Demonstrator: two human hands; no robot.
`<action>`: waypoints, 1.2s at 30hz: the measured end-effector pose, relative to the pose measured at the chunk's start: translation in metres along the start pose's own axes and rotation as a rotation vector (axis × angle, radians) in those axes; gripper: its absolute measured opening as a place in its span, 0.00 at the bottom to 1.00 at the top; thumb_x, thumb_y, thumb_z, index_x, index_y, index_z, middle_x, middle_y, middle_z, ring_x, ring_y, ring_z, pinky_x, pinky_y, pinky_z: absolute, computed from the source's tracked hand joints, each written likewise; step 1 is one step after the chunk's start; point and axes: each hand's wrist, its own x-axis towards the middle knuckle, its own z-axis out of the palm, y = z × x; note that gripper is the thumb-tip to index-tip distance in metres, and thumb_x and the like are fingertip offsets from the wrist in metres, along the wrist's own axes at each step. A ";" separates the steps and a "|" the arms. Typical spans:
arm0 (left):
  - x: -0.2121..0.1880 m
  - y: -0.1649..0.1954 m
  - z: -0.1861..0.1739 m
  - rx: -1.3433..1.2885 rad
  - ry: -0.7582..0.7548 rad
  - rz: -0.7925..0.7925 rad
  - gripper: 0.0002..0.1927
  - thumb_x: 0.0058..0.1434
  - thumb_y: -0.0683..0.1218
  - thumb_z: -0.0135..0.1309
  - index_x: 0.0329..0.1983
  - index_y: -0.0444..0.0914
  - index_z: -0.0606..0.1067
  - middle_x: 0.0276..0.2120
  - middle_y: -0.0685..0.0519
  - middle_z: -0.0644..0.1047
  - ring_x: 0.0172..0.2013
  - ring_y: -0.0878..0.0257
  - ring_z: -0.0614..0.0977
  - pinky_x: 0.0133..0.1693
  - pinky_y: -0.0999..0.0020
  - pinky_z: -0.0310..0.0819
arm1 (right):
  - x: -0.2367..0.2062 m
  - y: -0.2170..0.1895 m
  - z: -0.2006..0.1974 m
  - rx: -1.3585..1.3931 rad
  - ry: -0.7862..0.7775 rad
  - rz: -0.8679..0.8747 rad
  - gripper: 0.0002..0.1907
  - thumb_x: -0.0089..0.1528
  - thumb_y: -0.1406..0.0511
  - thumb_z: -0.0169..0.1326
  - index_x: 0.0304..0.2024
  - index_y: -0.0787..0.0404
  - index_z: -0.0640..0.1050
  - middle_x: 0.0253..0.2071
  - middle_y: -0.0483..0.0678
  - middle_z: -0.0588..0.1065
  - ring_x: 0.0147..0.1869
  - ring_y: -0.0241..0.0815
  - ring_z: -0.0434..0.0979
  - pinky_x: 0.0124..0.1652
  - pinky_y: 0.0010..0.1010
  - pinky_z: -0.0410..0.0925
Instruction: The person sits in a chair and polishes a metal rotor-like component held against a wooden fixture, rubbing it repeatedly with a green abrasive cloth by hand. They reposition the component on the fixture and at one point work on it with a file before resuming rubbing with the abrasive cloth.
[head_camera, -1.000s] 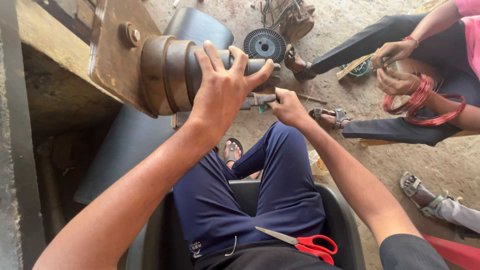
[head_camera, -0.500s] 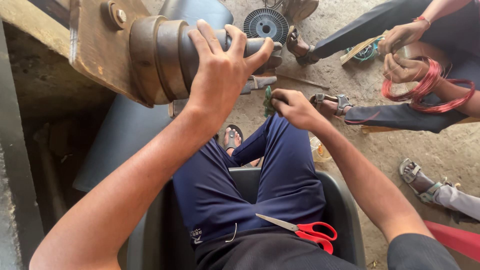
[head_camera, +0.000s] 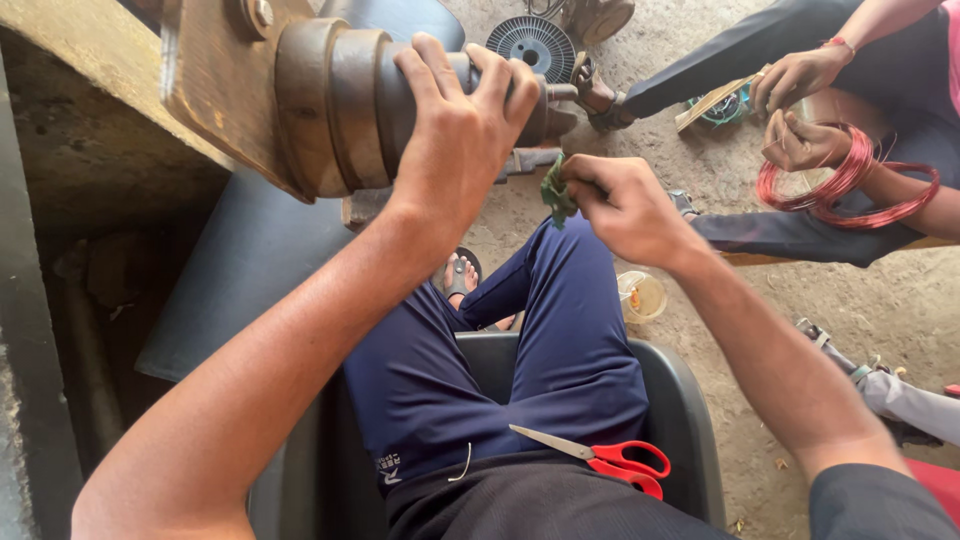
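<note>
We've got left hand (head_camera: 460, 125) wrapped round the metal cylinder (head_camera: 350, 100), right hand (head_camera: 625, 205) pinching green scrap (head_camera: 553, 195) just below it; next likely needs feeding w/ care.

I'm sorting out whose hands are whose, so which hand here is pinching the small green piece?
The person's own right hand, just below the metal cylinder; the left hand grips that cylinder instead.

I see a dusty concrete floor (head_camera: 700, 330) carrying the scene. Directly on it lie a small clear plastic cup (head_camera: 641, 295), a round finned metal disc (head_camera: 537, 45) and a dark plastic chair (head_camera: 690, 420); red-handled scissors (head_camera: 610, 458) rest on my lap.
</note>
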 end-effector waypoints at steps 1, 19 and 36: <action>0.001 0.001 0.001 0.009 -0.001 0.001 0.36 0.60 0.52 0.57 0.69 0.38 0.61 0.58 0.39 0.70 0.52 0.27 0.75 0.52 0.33 0.66 | 0.001 -0.007 -0.005 -0.026 -0.008 -0.036 0.07 0.63 0.75 0.51 0.43 0.69 0.78 0.28 0.53 0.76 0.29 0.37 0.74 0.32 0.32 0.67; -0.002 -0.023 0.007 -0.358 0.087 0.100 0.40 0.47 0.45 0.63 0.66 0.44 0.67 0.53 0.49 0.71 0.55 0.49 0.74 0.60 0.48 0.61 | 0.115 0.066 -0.033 -0.371 0.121 -0.408 0.12 0.64 0.78 0.51 0.46 0.66 0.82 0.40 0.55 0.81 0.42 0.47 0.82 0.43 0.35 0.72; -0.002 -0.019 0.008 -0.243 0.065 0.077 0.50 0.52 0.49 0.65 0.77 0.63 0.57 0.61 0.50 0.66 0.55 0.47 0.72 0.56 0.39 0.63 | -0.020 0.052 0.048 -0.141 0.096 -0.186 0.11 0.59 0.75 0.51 0.44 0.70 0.78 0.38 0.63 0.78 0.41 0.61 0.81 0.41 0.44 0.71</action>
